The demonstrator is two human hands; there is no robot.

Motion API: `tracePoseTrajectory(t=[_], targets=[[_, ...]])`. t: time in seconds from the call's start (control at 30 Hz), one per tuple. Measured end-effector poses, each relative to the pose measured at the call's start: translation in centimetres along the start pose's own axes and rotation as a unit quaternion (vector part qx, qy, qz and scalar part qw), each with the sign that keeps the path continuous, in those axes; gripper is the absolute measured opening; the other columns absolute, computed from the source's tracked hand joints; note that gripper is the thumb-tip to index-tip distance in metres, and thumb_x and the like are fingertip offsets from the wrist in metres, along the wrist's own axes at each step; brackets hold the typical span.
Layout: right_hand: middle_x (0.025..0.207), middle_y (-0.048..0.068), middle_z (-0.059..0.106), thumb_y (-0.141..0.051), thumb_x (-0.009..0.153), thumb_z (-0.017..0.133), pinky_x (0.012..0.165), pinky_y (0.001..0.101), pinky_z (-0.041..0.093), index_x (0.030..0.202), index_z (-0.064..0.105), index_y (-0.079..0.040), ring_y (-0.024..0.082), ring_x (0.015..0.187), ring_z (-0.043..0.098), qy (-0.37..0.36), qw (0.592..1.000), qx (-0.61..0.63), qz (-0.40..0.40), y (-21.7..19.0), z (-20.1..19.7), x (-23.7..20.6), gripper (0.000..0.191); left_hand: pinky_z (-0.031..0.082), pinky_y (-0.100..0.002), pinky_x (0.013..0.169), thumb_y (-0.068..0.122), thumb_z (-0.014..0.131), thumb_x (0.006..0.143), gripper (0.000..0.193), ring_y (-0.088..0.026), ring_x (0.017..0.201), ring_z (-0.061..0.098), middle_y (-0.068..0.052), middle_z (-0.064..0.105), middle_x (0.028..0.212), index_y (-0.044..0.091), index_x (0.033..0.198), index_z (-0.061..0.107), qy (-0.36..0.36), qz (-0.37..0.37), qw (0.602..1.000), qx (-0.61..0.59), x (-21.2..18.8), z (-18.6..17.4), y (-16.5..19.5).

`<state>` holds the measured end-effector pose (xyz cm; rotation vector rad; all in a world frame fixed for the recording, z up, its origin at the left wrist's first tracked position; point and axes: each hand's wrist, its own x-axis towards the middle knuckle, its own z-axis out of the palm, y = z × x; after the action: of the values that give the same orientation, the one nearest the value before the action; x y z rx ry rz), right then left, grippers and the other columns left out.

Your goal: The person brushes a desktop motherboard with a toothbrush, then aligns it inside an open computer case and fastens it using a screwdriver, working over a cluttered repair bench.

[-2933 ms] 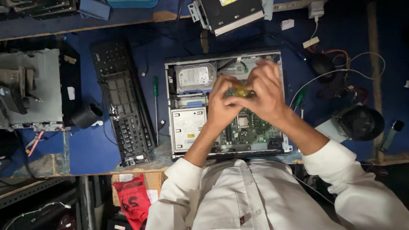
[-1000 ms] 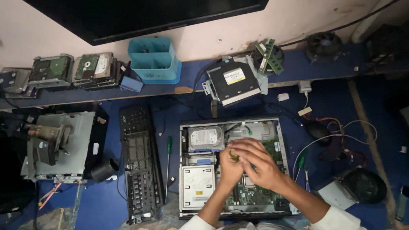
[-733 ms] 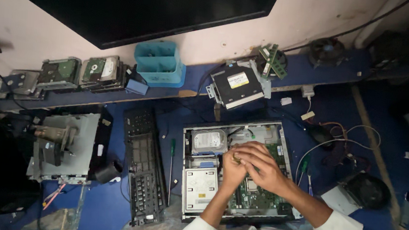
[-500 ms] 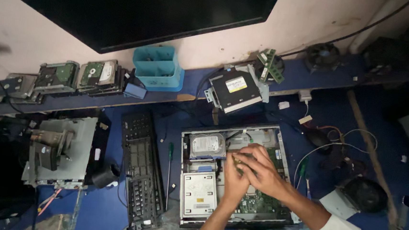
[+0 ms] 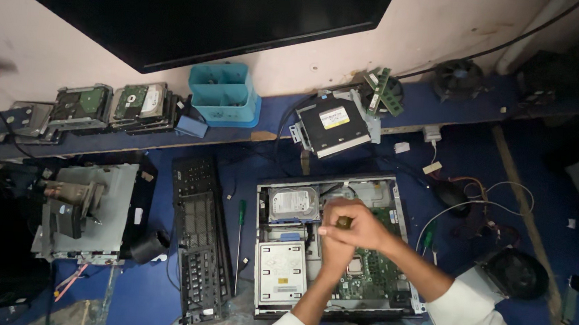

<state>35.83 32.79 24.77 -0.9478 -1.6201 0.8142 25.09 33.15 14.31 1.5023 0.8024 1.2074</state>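
Observation:
An open desktop computer case (image 5: 396, 190) lies on the blue bench, with a hard drive (image 5: 293, 203), a silver drive cage (image 5: 280, 272) and a green motherboard (image 5: 373, 277) inside. My right hand (image 5: 363, 227) and my left hand (image 5: 332, 255) are pressed together above the middle of the case. Between them they grip a small yellowish-brown object (image 5: 344, 222), perhaps a tool handle. The right hand covers most of the left hand's fingers.
A black keyboard (image 5: 199, 244) and a green-handled screwdriver (image 5: 239, 237) lie left of the case. Farther left stands a grey metal chassis (image 5: 89, 209). On the rear ledge are an optical drive (image 5: 333, 125), a blue bin (image 5: 223, 95), hard drives (image 5: 113, 103) and a fan (image 5: 458, 76). A mouse (image 5: 451, 194) and cables lie right.
The view has tilted up, bringing the wall and dark monitor into sight. My hands stay clasped on the small object over the case, shifting slightly within it.

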Motion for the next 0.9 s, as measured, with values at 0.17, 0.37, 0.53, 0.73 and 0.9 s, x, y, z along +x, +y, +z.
tracePoseTrajectory(t=[0.17,0.37,0.53,0.73,0.9], targets=[[0.06,0.004,0.051,-0.017,0.088,0.081,0.054,0.029,0.036,0.063,0.05,-0.004,0.01,0.058,0.046,-0.179,0.976,0.082,0.088,2.6,0.3,0.6,0.042,0.052,-0.036,0.087,0.006,0.064,0.086,0.035,-0.024,0.102,0.062,-0.015,0.058,0.11,-0.004,0.118,0.053,-0.019,0.022,0.994,0.109,-3.1,-0.6,-9.4],[0.061,0.002,0.058,-0.016,0.087,0.073,0.053,0.03,0.037,0.064,0.057,-0.003,0.008,0.058,0.048,-0.23,0.953,0.165,0.11,3.7,2.3,0.3,0.031,0.05,-0.037,0.092,0.014,0.063,0.094,0.036,-0.022,0.108,0.059,-0.012,0.056,0.119,0.0,0.125,0.051,0.002,-0.069,0.997,0.022,-4.5,-1.0,-14.8],[0.052,0.004,0.042,-0.015,0.088,0.075,0.05,0.0321,0.033,0.058,0.045,-0.001,0.009,0.05,0.038,-0.088,0.992,0.043,0.08,3.6,3.5,0.2,0.045,0.051,-0.038,0.096,0.012,0.064,0.096,0.027,-0.022,0.108,0.062,-0.012,0.063,0.116,0.0,0.12,0.057,0.038,0.04,0.998,0.029,-3.3,-1.1,-13.2],[0.052,0.006,0.044,-0.008,0.087,0.07,0.049,0.0328,0.036,0.059,0.047,-0.001,0.01,0.051,0.04,0.07,0.994,0.032,0.077,3.6,3.6,-0.6,0.037,0.055,-0.04,0.083,0.013,0.071,0.088,0.027,-0.025,0.097,0.066,-0.013,0.067,0.106,0.0,0.11,0.063,-0.04,-0.001,0.997,0.059,-1.3,-1.3,-11.4],[0.056,0.007,0.033,-0.005,0.087,0.068,0.05,0.0319,0.03,0.062,0.036,0.0,0.01,0.052,0.032,0.164,0.983,-0.014,0.08,3.8,3.8,-1.3,0.04,0.053,-0.04,0.084,0.016,0.075,0.086,0.03,-0.028,0.101,0.067,-0.016,0.067,0.107,0.0,0.109,0.064,-0.095,0.018,0.986,0.136,-0.5,-1.2,-11.9]])
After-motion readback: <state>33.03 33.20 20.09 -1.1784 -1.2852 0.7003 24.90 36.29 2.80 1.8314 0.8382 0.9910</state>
